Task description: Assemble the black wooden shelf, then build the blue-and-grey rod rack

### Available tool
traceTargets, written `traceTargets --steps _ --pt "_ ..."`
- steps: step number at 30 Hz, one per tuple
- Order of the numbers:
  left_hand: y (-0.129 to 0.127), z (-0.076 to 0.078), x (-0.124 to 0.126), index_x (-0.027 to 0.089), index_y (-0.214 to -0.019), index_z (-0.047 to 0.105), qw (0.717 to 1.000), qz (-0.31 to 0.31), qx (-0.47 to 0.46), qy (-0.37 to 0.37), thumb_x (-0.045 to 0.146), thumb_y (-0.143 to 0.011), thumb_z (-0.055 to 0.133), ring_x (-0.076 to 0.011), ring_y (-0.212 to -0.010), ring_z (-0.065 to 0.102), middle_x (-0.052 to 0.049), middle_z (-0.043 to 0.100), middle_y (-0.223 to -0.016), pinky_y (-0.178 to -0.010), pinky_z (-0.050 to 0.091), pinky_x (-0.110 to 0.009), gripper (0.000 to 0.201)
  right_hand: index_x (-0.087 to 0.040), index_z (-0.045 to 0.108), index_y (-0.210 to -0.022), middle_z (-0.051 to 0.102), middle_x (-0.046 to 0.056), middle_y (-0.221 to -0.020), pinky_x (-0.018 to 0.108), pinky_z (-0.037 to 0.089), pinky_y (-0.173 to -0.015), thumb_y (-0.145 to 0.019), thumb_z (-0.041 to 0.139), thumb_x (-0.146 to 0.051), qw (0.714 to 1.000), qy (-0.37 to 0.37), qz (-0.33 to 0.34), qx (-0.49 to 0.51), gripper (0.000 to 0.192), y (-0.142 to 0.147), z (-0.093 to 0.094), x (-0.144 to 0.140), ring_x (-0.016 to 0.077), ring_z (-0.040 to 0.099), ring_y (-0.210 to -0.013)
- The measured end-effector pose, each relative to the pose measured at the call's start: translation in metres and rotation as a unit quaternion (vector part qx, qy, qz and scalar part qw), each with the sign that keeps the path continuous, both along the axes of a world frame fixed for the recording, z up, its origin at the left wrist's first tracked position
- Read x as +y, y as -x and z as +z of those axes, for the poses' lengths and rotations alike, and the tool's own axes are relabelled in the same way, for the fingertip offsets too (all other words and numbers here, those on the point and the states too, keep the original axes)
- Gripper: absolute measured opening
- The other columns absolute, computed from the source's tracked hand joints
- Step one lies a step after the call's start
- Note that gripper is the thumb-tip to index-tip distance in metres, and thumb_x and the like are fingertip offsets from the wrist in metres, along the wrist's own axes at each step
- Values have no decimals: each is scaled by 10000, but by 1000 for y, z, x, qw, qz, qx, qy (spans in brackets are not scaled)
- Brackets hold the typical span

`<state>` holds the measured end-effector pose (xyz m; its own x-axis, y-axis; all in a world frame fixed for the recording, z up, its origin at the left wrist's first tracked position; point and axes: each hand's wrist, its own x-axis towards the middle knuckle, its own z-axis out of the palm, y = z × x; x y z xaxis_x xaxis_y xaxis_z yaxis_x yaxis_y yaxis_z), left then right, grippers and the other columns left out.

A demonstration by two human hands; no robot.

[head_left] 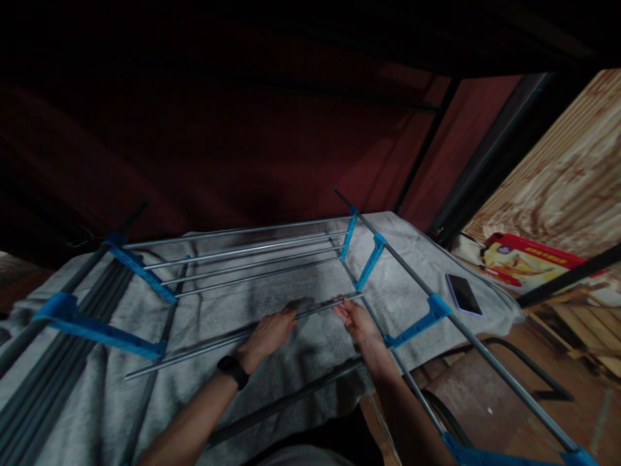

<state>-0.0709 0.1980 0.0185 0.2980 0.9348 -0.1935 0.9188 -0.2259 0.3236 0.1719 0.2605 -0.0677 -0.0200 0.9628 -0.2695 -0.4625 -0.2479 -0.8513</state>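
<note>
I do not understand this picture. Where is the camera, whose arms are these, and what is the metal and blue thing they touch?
There is one picture, taken by a camera worn on a person's head, looking forward and down, so the two bare arms that come in from the bottom are that person's own. No machine is here.

The left hand, with a dark watch on its wrist, and the right hand both close their fingers on one thin metal rod. This rod belongs to a rack of parallel metal rods joined by blue plastic brackets; it looks like a clothes drying rack.

The rack lies over a grey cloth that covers a flat surface. On the cloth, at the right, lies a dark phone. Beyond it is a red and yellow package. The background is dark.
</note>
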Motion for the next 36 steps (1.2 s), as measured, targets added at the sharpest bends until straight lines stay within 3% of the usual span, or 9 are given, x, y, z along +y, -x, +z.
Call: traceTargets --steps 4,9,20,27,36 --pt "7 -13 -2 181 -1139 597 999 31 7 -12 232 -980 315 -248 -994 686 -115 694 -1153 -845 517 -354 328 -214 635 -762 714 34 -834 318 566 -887 -718 743 -331 998 44 18 39 165 8 3 4 162 698 -782" --pt "13 -24 6 173 -1235 581 999 35 -4 -28 225 -979 315 -254 -1067 671 -120 677 -1231 -910 510 -367 373 -222 624 -781 711 32 -825 352 555 -906 -714 752 -316 998 44 29 41 172 14 4 14 184 688 -816" --pt "4 -25 28 173 -1306 567 999 39 -5 -6 241 -981 317 -252 -1120 654 -126 656 -1287 -958 495 -364 415 -187 664 -794 725 38 -859 348 560 -889 -733 722 -262 998 44 9 42 114 5 2 29 192 690 -846" --pt "3 -22 29 194 -1319 569 999 48 -13 -10 306 -993 327 -265 -1110 662 -109 667 -1276 -949 502 -375 422 -170 648 -820 712 47 -836 351 547 -883 -815 650 -245 998 47 10 27 74 5 3 29 199 677 -851" --pt "-9 -13 26 215 -1319 576 998 60 -6 9 294 -1000 311 -270 -1134 649 -92 654 -1305 -951 499 -385 422 -174 639 -816 715 54 -814 355 555 -871 -760 713 -293 999 47 17 19 151 3 1 27 195 678 -788"
